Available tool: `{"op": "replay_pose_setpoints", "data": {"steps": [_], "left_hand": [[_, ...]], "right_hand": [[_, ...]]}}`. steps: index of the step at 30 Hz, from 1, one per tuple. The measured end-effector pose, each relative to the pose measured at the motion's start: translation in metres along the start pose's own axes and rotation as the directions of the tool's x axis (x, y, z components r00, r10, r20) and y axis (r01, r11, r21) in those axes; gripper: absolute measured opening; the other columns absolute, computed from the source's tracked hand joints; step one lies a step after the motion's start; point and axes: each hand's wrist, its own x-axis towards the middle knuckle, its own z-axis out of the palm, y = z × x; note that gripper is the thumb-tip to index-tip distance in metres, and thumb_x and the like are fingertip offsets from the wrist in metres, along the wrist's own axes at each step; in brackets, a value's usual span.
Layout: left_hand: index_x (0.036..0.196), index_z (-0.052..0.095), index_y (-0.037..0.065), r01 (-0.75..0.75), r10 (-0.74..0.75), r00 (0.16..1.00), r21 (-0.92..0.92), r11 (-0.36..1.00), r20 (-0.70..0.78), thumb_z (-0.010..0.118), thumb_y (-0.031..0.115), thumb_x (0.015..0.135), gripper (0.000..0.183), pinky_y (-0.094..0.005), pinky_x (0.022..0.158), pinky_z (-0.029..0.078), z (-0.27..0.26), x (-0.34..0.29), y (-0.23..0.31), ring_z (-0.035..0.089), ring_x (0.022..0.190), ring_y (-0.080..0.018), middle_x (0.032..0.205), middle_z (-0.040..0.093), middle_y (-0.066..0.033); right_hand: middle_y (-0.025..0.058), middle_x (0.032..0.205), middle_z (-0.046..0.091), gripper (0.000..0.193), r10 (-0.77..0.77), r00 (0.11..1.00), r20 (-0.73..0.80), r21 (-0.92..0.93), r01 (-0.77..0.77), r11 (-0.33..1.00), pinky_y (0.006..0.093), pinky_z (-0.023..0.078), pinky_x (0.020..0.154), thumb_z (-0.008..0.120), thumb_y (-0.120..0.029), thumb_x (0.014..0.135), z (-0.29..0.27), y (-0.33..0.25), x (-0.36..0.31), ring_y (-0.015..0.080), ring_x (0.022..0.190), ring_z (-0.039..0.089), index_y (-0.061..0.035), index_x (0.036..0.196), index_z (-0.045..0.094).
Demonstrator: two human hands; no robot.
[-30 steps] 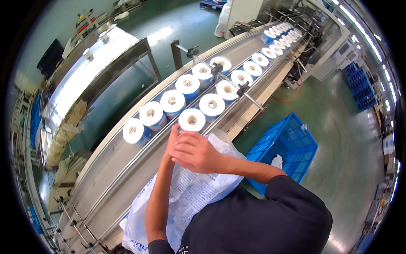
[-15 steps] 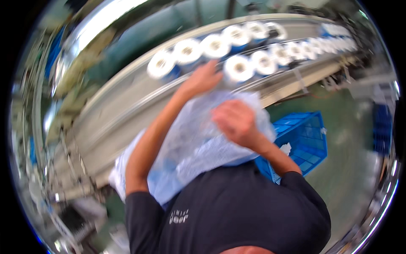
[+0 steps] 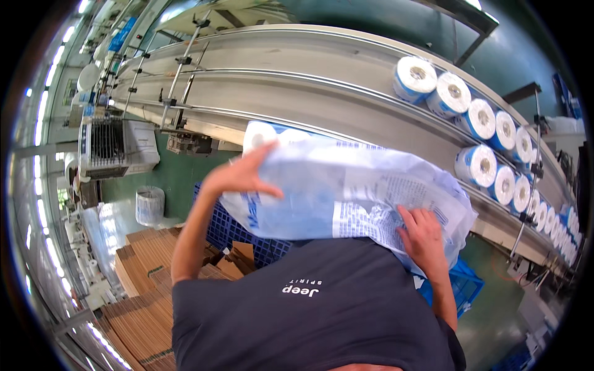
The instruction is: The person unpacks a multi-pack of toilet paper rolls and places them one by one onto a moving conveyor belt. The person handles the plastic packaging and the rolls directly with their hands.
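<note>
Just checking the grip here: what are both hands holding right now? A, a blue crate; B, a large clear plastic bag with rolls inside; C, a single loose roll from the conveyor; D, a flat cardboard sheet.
B: the left hand and right hand both grip the plastic bag, with a white roll showing at its upper left end.

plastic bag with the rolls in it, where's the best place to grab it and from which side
Probably at its two ends, from the sides, as now: the left hand grips the end of the bag where a roll pokes out, and the right hand clamps the loose film at the other end. The bag lies long and crosswise at the chest, so a grip at the middle would likely let it sag.
</note>
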Motion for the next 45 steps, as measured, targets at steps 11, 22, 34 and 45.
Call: {"op": "replay_pose_setpoints", "data": {"steps": [11,22,34,45], "left_hand": [[0.127,0.071,0.002,-0.021,-0.009,0.997,-0.384,0.923,-0.076,0.075,0.025,0.092,0.042,-0.0494,0.099,0.054,0.190,0.000,0.079,0.069,0.115,-0.0425,0.122,0.071,-0.0256],[0.123,0.071,0.006,-0.861,-0.422,0.477,-0.507,-0.048,-0.771,0.074,0.014,0.099,0.026,-0.0313,0.086,0.054,0.120,0.058,0.204,0.064,0.098,-0.0103,0.110,0.072,0.0004],[0.158,0.043,-0.002,-0.427,0.067,0.675,-0.314,0.848,-0.735,0.088,0.034,0.092,0.087,-0.0436,0.122,0.039,0.080,-0.018,0.162,0.051,0.146,-0.0372,0.155,0.053,-0.0242],[0.143,0.049,0.004,-0.560,0.038,0.811,-0.756,0.340,-0.584,0.084,0.000,0.088,0.066,-0.0310,0.094,0.054,0.145,0.046,0.177,0.062,0.115,-0.0159,0.121,0.064,-0.0083]], "right_hand": [[0.0147,0.090,0.069,0.009,-0.200,0.979,-0.027,0.113,0.202,0.973,0.0457,0.054,0.078,0.075,-0.008,0.093,0.013,-0.013,0.063,0.0372,0.087,0.067,-0.0015,0.099,0.073],[0.0190,0.166,0.044,0.122,0.046,0.969,0.241,0.716,-0.209,0.666,0.0472,0.035,0.126,0.100,-0.021,0.069,0.019,-0.009,0.077,0.0305,0.152,0.044,-0.0016,0.168,0.030],[0.0114,0.127,0.076,0.041,0.319,0.912,-0.256,0.777,-0.002,0.629,0.0369,0.055,0.103,0.079,-0.001,0.091,0.023,-0.040,0.117,0.0215,0.115,0.071,0.0026,0.131,0.071],[0.0143,0.141,0.068,0.047,0.611,0.790,0.044,0.983,0.076,-0.168,0.0385,0.054,0.109,0.071,0.005,0.099,-0.012,-0.049,0.116,0.0255,0.127,0.068,0.0010,0.144,0.061]]}}
